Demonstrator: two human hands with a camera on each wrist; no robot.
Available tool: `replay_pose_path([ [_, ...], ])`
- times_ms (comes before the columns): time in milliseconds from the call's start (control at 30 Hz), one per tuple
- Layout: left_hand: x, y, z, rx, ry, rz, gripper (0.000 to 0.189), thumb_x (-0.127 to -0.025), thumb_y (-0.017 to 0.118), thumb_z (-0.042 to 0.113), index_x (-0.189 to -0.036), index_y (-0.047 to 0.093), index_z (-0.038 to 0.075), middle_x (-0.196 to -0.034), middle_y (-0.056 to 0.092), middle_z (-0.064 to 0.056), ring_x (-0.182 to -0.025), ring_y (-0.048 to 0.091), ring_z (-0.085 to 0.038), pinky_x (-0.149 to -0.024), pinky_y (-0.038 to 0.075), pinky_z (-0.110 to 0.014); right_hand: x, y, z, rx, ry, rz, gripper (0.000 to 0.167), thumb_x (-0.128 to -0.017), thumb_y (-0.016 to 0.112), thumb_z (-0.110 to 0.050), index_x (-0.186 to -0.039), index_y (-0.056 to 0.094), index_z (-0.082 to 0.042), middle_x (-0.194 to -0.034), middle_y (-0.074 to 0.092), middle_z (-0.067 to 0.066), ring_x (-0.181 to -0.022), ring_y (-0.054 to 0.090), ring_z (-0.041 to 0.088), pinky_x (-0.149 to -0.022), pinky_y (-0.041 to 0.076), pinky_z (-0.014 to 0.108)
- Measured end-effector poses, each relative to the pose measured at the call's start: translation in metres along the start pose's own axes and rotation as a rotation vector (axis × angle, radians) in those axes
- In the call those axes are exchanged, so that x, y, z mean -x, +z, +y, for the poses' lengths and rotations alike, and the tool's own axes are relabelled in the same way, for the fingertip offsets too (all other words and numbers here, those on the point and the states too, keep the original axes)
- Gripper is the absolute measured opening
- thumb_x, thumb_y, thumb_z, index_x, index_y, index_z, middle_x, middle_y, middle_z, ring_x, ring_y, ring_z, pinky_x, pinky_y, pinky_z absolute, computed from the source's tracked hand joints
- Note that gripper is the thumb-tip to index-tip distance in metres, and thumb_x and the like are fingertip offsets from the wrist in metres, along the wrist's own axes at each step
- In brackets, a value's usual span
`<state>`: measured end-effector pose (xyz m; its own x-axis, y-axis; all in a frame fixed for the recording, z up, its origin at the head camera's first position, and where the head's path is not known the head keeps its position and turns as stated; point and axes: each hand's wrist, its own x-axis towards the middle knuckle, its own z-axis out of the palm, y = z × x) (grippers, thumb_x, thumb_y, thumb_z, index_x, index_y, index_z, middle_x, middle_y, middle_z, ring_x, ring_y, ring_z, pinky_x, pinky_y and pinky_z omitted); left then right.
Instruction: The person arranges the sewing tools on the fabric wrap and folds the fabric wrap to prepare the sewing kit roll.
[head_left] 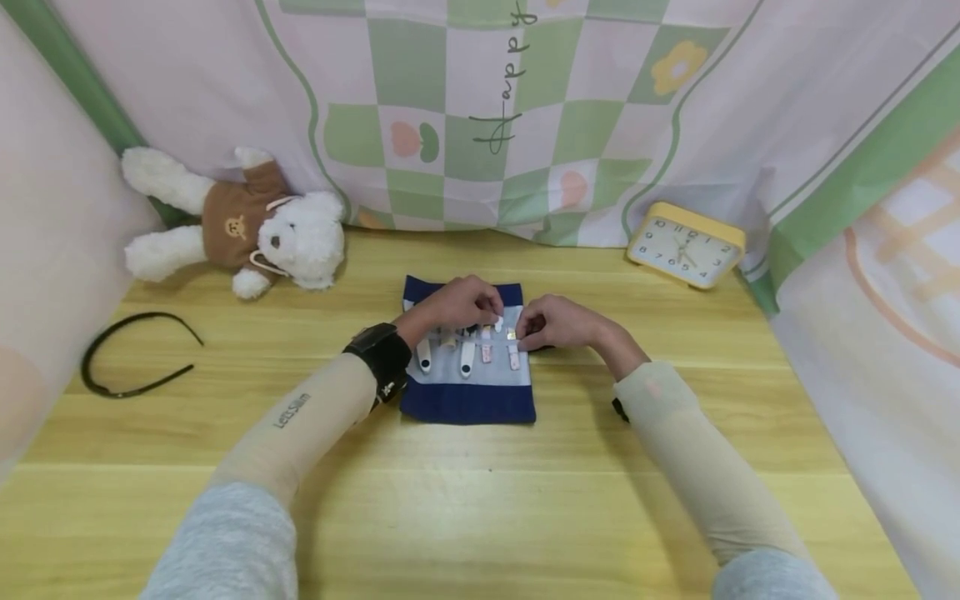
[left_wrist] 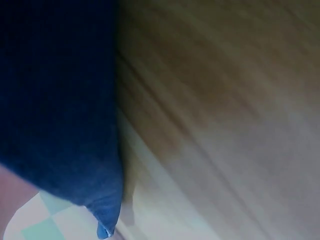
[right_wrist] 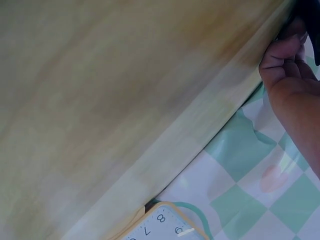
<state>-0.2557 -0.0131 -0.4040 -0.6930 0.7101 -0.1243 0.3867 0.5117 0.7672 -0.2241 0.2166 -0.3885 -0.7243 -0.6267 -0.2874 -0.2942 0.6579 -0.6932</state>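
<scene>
1. Head view shows me a big hanging cloth (head_left: 408,62) at the back, with green and white squares and the word "Happy" on it.
2. Next biggest for me is the tabletop (head_left: 465,492), which is yellow and looks like wood.
3. Two arms (head_left: 300,425) reach over it from the near side, in beige and grey sleeves. I see a black band (head_left: 377,354) around the left wrist.
4. A fluffy white toy bear (head_left: 311,242) in a brown top lies at the back left.
5. I can see the blue cloth (head_left: 468,404) flat in the middle of the tabletop. It is dark at both ends and pale between them. My left wrist view shows its dark part up close.
6. A yellow clock (head_left: 686,246) sits at the back right, near the hanging cloth. My right wrist view has just a piece of it.
7. A black hair band (head_left: 97,354) lies on the left, well apart from the blue cloth.
8. The left hand (head_left: 457,302) is over the blue cloth, fingers bent. The right hand (head_left: 566,321) pinches the cloth's right edge with thumb and fingers.
9. Two white tools (head_left: 467,358) and two smaller pink tools (head_left: 513,357) lie in a row on the pale part.
10. Smallest of all, I see a small white bit (head_left: 498,323), pinched in the left fingertips.
</scene>
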Motion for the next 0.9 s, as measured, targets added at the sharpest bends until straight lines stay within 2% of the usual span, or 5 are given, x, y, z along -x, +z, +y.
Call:
replay_pose_path([
  [400,0.0033,0.0028,0.0020,0.095,-0.025,0.002,0.011,-0.101,0.064,0.009,-0.105,0.074,0.006,-0.096,0.071,-0.006,-0.085,0.064,-0.020,-0.074,0.050,-0.032,-0.0008,-0.0003,0.0002,0.012,-0.001,-0.002,0.004,-0.093,0.074,-0.005,-0.097,0.074,-0.005,-0.091,0.070,0.004,-0.081,0.062,0.018,-0.074,0.051,0.034],
  [667,0.0030,0.0028,0.0024,0.078,-0.027,-0.014,0.011,-0.100,0.066,0.009,-0.106,0.075,0.006,-0.095,0.071,-0.006,-0.085,0.065,-0.019,-0.072,0.050,-0.030,-0.0018,-0.0002,0.0015,0.009,0.013,-0.010,0.004,-0.093,0.074,-0.005,-0.097,0.074,-0.005,-0.091,0.069,0.004,-0.080,0.062,0.018,-0.074,0.051,0.033],
  [900,0.0021,0.0026,0.0021,-0.003,0.005,-0.054,0.009,-0.097,0.070,0.008,-0.104,0.076,0.006,-0.099,0.071,-0.005,-0.090,0.065,-0.018,-0.077,0.050,-0.030,-0.0019,-0.0010,0.0007,0.012,0.005,-0.014,0.005,-0.093,0.075,-0.007,-0.097,0.074,-0.003,-0.091,0.069,0.004,-0.081,0.061,0.018,-0.074,0.051,0.033],
])
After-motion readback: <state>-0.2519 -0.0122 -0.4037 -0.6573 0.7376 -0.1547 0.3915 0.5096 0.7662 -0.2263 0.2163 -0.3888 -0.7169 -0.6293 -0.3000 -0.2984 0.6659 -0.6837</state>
